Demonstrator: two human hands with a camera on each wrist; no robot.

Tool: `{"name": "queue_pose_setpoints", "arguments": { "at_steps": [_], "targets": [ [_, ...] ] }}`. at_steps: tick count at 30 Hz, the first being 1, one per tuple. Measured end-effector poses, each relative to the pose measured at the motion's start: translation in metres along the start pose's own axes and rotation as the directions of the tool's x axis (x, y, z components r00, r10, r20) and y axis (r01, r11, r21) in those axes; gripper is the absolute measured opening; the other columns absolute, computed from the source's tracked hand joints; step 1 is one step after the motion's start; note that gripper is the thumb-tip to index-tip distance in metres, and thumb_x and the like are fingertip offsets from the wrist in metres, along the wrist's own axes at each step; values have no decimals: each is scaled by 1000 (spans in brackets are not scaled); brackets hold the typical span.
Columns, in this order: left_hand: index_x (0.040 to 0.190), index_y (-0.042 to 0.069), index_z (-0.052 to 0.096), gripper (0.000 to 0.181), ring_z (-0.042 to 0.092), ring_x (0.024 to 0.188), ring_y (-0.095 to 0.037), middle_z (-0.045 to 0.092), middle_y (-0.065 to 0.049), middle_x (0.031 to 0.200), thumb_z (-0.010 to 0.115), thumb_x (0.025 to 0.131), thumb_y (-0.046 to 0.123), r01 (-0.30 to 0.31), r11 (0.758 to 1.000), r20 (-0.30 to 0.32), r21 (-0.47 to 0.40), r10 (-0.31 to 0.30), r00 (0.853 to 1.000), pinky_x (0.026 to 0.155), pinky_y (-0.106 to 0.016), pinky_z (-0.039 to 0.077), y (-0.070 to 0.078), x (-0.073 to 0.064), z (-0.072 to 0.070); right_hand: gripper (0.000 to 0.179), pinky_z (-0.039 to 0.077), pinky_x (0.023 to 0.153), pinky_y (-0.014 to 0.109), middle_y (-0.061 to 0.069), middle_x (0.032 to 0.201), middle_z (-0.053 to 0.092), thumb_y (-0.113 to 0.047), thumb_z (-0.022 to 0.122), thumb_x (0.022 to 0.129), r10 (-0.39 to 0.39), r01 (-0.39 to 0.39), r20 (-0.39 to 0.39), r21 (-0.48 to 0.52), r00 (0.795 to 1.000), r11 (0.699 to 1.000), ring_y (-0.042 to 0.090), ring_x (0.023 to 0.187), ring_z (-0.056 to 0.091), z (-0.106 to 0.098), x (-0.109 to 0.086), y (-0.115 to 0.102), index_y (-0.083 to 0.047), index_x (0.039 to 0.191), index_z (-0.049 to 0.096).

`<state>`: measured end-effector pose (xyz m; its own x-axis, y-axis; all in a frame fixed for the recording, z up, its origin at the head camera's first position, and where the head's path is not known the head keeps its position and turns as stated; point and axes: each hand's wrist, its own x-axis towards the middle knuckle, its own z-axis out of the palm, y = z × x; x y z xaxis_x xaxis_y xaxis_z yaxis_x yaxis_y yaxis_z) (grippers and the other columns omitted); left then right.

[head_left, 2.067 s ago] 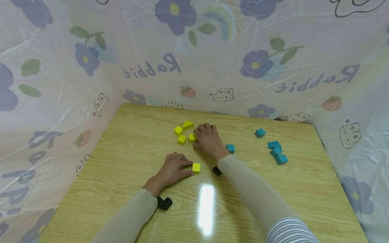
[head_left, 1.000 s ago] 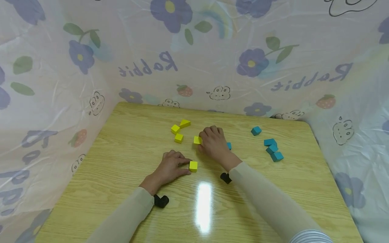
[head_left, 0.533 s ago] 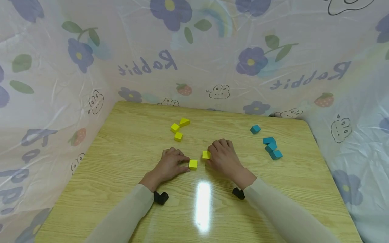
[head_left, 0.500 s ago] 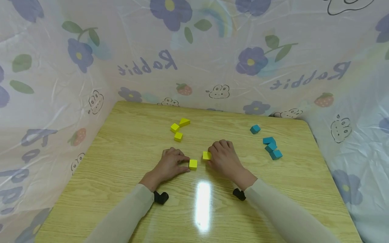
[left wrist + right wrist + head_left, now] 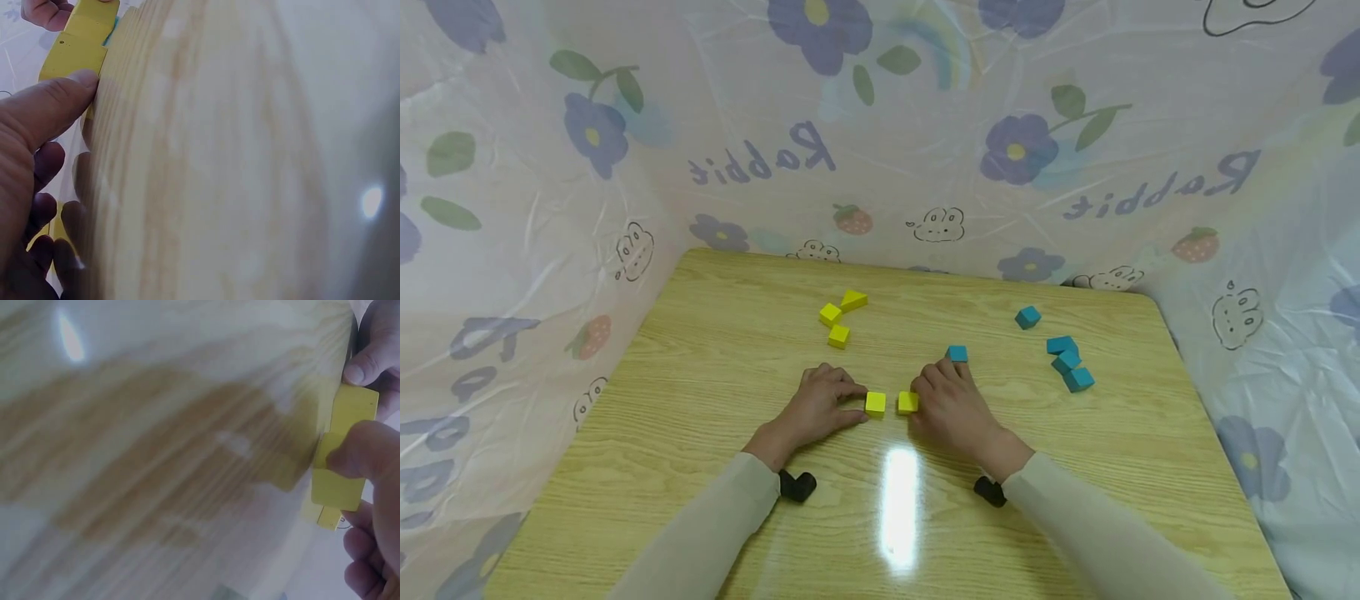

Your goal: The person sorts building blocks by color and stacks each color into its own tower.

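"Yellow block (image 5: 876, 404) in the left hand (image 5: 820, 404)?"

"Pinched — and the right hand (image 5: 953, 408) pinched a second block (image 5: 907, 402), slightly apart, around the middle of the table (image 5: 715, 350)."

"What could have gone wrong?"

"Uneven pushing might have skewed them; fingers could have bumped the blue block (image 5: 957, 353) just beyond. Yellow pieces (image 5: 838, 336) lay farther back."

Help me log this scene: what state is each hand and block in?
Left hand: pinching left yellow cube
Right hand: holding right yellow cube
Left yellow cube: held, apart from right one
Right yellow cube: held, table contact unclear
Yellow triangle: unheld
Two back yellow cubes: unheld
Blue block by right hand: partly hidden, touch unclear
Lone blue block: unheld
Three clustered blue blocks: unheld
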<state>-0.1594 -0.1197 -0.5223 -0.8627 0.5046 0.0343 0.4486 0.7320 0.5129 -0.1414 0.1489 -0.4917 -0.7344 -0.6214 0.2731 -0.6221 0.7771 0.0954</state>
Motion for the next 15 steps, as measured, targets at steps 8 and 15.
{"name": "queue_pose_setpoints", "arguments": {
  "at_steps": [8, 15],
  "targets": [
    [118, 27, 71, 41, 45, 96, -7, 59, 16, 99, 73, 84, 49, 2, 1000, -10, 3, -2, 1000, 104, -39, 31, 2, 0, -1, 27, 34, 83, 42, 1, 90, 55, -37, 69, 81, -19, 20, -23, 24, 1000, 1000, 24, 88, 45, 5, 2, -6, -13, 92, 61],
    [118, 27, 71, 40, 45, 94, -7, 60, 17, 98, 73, 84, 49, -10, 1000, -20, -1, 10, 1000, 102, -38, 31, 2, 0, 0, 26, 36, 83, 43, 2, 93, 56, -35, 67, 82, -2, 2, -12, 68, 1000, 998, 25, 91, 47, 5, 6, -11, -13, 93, 61]
  ]
}}
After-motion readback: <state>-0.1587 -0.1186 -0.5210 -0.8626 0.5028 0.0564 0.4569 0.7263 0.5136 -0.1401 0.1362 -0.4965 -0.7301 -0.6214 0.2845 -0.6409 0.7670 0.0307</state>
